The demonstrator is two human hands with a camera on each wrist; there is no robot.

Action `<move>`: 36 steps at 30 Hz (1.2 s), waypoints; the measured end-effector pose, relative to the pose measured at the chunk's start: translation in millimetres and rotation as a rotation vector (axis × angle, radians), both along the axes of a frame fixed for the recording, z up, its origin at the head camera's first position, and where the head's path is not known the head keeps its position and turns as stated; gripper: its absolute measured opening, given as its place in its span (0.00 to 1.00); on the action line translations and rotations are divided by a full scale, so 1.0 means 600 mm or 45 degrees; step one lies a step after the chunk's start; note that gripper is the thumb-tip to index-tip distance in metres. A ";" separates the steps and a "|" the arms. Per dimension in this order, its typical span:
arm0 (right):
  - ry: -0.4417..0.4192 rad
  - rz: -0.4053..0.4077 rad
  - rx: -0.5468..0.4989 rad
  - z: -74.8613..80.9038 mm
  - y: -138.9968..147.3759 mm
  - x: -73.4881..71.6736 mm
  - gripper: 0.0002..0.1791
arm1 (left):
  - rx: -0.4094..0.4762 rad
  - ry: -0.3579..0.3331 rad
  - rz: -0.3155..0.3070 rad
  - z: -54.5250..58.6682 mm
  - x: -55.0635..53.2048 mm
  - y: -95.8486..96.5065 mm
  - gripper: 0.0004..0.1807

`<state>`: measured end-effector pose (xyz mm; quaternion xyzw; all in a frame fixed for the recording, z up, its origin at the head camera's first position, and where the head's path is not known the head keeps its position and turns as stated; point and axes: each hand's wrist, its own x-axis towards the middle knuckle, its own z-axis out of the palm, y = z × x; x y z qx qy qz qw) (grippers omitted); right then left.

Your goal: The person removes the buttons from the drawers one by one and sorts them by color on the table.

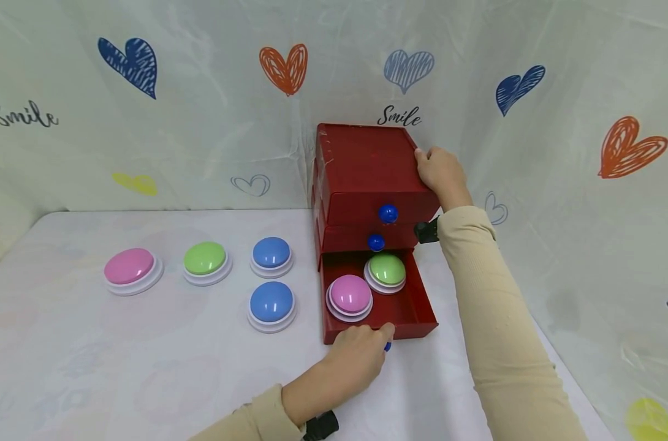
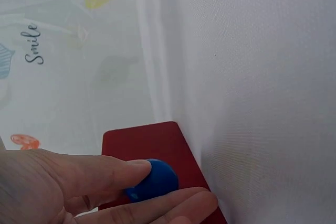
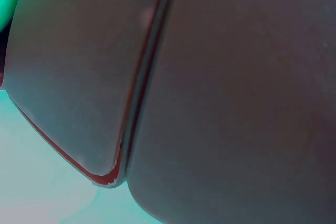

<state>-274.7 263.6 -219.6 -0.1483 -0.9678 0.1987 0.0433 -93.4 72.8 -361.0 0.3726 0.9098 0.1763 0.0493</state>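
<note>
Left hand pinches blue knob | right hand rests on red cabinet (finger curl unclear) | advisable: slide drawer straight, level

This looks like a small screened-off booth or staged corner; whether it stands in a home, lab or office cannot be told. A pale, thin, creased curtain, printed with scribbled blue, orange and yellow hearts and black script lettering reading "Smile", hangs along the far, left and right sides, closely enclosing a flat counter covered in white woven cloth.
</note>
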 end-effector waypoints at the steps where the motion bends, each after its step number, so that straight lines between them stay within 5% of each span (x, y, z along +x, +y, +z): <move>1: 0.000 0.002 0.001 0.000 0.000 0.000 0.29 | 0.010 -0.004 -0.003 -0.001 0.000 0.000 0.07; 13: 0.000 0.004 0.000 0.000 0.001 0.000 0.29 | 0.062 -0.072 -0.015 -0.001 0.004 0.002 0.06; 36: 0.033 0.010 0.025 -0.002 0.002 -0.002 0.29 | 0.018 0.037 -0.030 -0.003 0.019 0.005 0.07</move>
